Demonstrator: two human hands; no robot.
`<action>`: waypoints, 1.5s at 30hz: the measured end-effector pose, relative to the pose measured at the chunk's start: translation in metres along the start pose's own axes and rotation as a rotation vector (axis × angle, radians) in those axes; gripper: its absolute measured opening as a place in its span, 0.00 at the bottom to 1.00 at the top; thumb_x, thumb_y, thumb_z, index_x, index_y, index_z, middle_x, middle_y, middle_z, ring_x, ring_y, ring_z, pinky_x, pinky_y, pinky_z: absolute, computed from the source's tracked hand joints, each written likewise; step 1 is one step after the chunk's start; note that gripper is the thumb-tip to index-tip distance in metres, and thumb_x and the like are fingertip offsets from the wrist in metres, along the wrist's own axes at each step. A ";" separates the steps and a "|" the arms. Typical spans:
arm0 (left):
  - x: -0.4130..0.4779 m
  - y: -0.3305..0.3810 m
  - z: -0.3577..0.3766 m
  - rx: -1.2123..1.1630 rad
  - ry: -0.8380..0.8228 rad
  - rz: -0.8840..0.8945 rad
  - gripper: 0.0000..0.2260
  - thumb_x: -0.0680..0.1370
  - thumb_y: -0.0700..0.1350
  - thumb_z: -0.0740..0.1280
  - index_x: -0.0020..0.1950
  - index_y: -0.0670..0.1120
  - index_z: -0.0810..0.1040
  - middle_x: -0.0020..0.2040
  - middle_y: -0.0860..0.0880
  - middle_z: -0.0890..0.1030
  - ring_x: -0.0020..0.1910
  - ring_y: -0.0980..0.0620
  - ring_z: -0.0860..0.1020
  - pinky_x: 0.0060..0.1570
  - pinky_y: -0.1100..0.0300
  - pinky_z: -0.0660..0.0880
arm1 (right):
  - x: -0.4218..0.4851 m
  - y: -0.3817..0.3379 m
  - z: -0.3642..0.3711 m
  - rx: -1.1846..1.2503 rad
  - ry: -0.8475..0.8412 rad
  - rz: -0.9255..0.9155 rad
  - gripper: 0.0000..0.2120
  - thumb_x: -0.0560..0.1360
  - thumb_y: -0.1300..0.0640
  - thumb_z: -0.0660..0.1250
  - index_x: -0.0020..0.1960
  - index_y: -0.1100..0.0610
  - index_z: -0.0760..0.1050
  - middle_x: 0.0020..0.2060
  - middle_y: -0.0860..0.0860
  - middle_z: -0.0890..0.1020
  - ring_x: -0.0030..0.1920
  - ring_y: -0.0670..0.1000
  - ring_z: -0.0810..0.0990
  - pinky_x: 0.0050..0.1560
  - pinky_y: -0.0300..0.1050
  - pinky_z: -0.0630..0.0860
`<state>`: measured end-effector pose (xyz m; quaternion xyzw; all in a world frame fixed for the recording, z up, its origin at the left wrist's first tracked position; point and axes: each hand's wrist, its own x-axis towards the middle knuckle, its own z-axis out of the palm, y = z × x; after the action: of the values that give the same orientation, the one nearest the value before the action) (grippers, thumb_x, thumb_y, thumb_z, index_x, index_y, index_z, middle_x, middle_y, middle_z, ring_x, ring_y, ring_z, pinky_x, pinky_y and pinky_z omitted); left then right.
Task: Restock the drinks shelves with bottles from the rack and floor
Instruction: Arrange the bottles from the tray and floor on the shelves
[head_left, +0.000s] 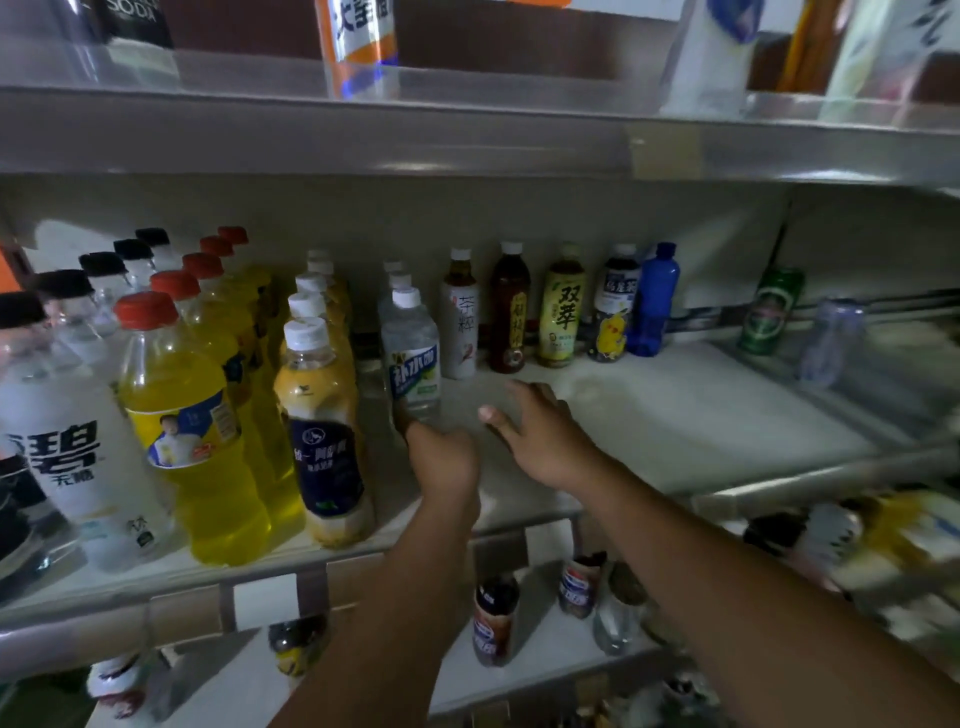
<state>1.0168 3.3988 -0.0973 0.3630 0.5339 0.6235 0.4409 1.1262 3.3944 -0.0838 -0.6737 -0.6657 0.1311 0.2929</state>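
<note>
The middle drinks shelf (675, 410) has bottle rows filling its left half and a bare right half. My left hand (441, 460) is at the base of the front clear water bottle (412, 353) with a blue-green label, thumb up its lower left side and fingers curled round its foot. More clear bottles stand in line behind that one. My right hand (537, 434) hovers open just to the right, fingers spread over the bare shelf, holding nothing.
Left of the water row stand dark-labelled yellow tea bottles (324, 431), red-capped yellow bottles (192, 426) and black-capped white bottles (67, 441). Tea bottles (561, 312), a blue bottle (653, 306) and a green can (770, 312) line the back. Shelves above and below hold more bottles.
</note>
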 end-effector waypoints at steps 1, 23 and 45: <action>-0.009 0.003 0.000 0.038 -0.054 0.015 0.27 0.77 0.28 0.58 0.75 0.44 0.60 0.59 0.51 0.71 0.56 0.52 0.70 0.58 0.61 0.67 | -0.012 0.006 -0.009 -0.054 0.023 0.019 0.31 0.80 0.36 0.56 0.78 0.50 0.59 0.75 0.55 0.63 0.72 0.60 0.64 0.69 0.58 0.66; -0.260 -0.012 0.056 1.224 -1.056 1.105 0.24 0.78 0.49 0.63 0.74 0.51 0.64 0.74 0.45 0.65 0.71 0.37 0.64 0.67 0.38 0.66 | -0.326 0.105 -0.110 -0.654 0.363 0.663 0.29 0.80 0.44 0.60 0.76 0.53 0.60 0.78 0.55 0.55 0.75 0.62 0.58 0.70 0.59 0.61; -0.410 -0.240 -0.042 1.135 -1.874 1.264 0.22 0.79 0.44 0.64 0.71 0.47 0.63 0.64 0.43 0.72 0.58 0.40 0.75 0.53 0.48 0.73 | -0.573 0.132 0.091 -0.450 0.186 1.413 0.26 0.81 0.42 0.55 0.76 0.51 0.61 0.76 0.53 0.63 0.70 0.63 0.66 0.63 0.58 0.68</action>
<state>1.1594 3.0103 -0.3337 0.9929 -0.0571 -0.0869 0.0576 1.1374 2.8637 -0.3534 -0.9930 -0.0574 0.0912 0.0492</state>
